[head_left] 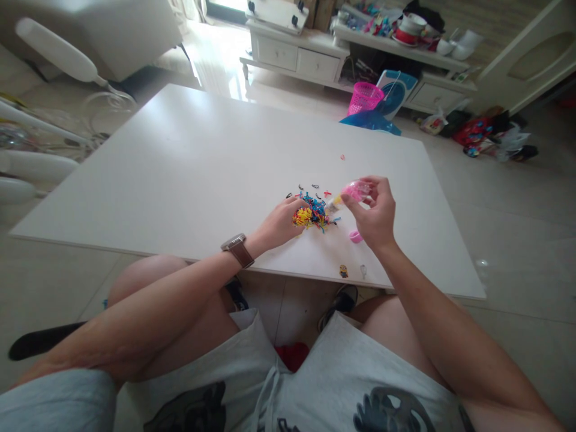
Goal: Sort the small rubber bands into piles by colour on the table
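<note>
My left hand (287, 219), with a brown-strapped watch on its wrist, curls round a clump of small yellow and red strands (302, 216) that look like rubber bands. Beside the fingers lies a loose heap of blue, red and black ones (317, 207). My right hand (378, 210) is closed on a small clear plastic bottle (357, 191) with pink and yellow in it. The bottle tilts, its lower left end just above the heap. Under it on the table lies a pink piece (356, 237), perhaps a cap.
A minion figure (344, 271) and a small clear piece (363, 271) lie near the front edge of the white table (202, 168). One pink band (342, 157) is farther back. Beyond the table stands a pink basket (365, 96); white chairs (56, 48) are at the left.
</note>
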The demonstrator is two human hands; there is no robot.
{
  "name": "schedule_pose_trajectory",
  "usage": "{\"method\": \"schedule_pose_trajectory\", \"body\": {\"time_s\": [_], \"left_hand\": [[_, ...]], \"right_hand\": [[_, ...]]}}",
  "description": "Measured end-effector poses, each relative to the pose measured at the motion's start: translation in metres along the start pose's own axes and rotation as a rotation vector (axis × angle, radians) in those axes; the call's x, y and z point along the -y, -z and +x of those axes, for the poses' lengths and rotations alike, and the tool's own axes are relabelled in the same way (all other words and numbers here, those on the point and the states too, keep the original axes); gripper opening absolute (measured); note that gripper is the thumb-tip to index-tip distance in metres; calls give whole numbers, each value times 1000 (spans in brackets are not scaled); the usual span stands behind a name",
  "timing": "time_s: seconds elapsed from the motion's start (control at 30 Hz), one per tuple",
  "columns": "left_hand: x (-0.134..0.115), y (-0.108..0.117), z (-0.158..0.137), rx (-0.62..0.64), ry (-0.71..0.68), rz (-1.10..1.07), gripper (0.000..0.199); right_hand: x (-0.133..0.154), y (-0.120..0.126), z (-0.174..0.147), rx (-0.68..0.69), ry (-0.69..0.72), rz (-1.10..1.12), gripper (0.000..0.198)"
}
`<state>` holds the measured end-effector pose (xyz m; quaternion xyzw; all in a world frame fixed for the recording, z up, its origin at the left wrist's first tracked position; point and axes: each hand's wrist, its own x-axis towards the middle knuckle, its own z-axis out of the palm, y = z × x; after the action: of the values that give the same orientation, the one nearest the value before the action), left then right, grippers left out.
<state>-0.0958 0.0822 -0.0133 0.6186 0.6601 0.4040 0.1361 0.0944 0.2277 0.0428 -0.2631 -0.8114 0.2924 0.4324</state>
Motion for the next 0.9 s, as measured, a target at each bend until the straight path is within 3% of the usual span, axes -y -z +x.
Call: {"method": "schedule_pose_trajectory", "body": {"time_s": [0.7, 0.9], "left_hand": [[0, -1, 0, 27, 13, 44, 33], [-2, -3, 2, -35, 110, -154, 14]], "right_hand": [[3, -1, -1, -47, 60, 0, 54], [3, -3, -1, -56, 52, 34, 51]]}}
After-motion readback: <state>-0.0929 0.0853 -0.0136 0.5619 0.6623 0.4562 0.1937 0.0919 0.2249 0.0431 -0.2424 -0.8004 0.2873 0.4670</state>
